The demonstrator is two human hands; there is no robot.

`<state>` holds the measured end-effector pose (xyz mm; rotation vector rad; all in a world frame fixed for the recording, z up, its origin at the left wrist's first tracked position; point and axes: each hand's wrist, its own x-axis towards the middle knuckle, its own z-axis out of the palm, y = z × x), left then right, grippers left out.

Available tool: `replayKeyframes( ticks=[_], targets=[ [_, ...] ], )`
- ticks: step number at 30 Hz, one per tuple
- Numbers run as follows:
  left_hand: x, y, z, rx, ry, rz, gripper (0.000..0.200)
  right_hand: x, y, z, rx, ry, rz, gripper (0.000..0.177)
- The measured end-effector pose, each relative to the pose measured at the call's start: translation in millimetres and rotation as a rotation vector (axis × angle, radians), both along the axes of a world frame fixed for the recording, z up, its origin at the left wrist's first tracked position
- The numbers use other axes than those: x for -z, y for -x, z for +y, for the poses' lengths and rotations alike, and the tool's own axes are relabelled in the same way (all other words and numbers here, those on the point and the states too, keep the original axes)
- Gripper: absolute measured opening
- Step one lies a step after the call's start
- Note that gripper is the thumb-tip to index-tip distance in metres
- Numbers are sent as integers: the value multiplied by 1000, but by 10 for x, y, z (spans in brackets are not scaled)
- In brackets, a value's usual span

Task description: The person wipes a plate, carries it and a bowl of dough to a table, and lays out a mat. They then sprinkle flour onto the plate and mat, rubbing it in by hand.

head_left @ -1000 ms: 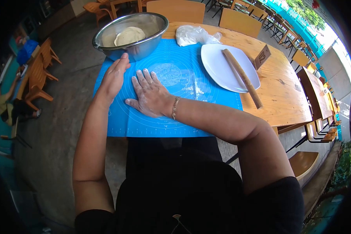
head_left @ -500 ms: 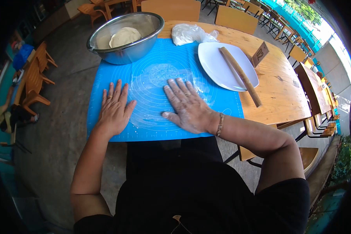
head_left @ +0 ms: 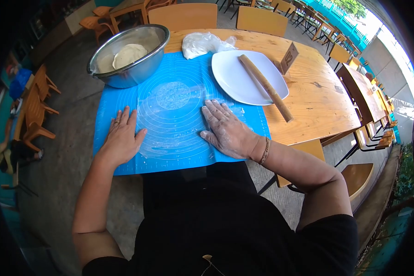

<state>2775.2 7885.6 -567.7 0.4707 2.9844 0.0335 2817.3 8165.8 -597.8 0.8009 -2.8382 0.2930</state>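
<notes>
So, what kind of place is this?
Probably an open-air café or canteen: wooden chairs and more tables stand beyond this one, a card that seems to bear a number stands on the wood, and a turquoise fence edges the bright outdoors.

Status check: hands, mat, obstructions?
Left hand, powdery right hand: open, palms down on blue rectangular mat. Silvery round metal bowl, pale dough inside, covers mat's far-left corner.

Beyond the right hand (head_left: 225, 129), a small sign (head_left: 289, 58) stands on the wooden table (head_left: 324, 110). Farther to that hand's right sits another table (head_left: 359, 89). Ahead of both hands are wooden chairs (head_left: 183, 17). Well left of the left hand (head_left: 121, 140) are orange chairs (head_left: 35, 102) and a blue bundle (head_left: 20, 83).
</notes>
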Motion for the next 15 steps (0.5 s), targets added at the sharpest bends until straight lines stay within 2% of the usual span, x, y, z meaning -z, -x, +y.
replayKeyframes(
  ticks=[1,2,4,6,7,9,11,15],
  targets=[
    [-48,4,2,3,-1,2,58,-38,89,46,-64,197,23,44],
    [-99,14,7,23,-21,19,53,-174,152,119,-61,194,25,44],
    [-171,80,47,44,-46,39,48,-541,233,341,199,209,88,33],
    [-249,226,121,143,-421,42,38,-633,328,606,376,46,371,26],
    [-278,312,197,148,-419,42,38,-598,407,779,456,-53,330,22],
    [-322,501,457,53,-854,-321,31,-446,518,1027,540,-150,292,18],
    [-312,653,759,-32,-986,-478,30,-345,562,1149,646,-121,43,16],
    [-225,965,1401,-221,-1089,-619,33,-324,542,1151,633,-53,75,20]
  ],
)
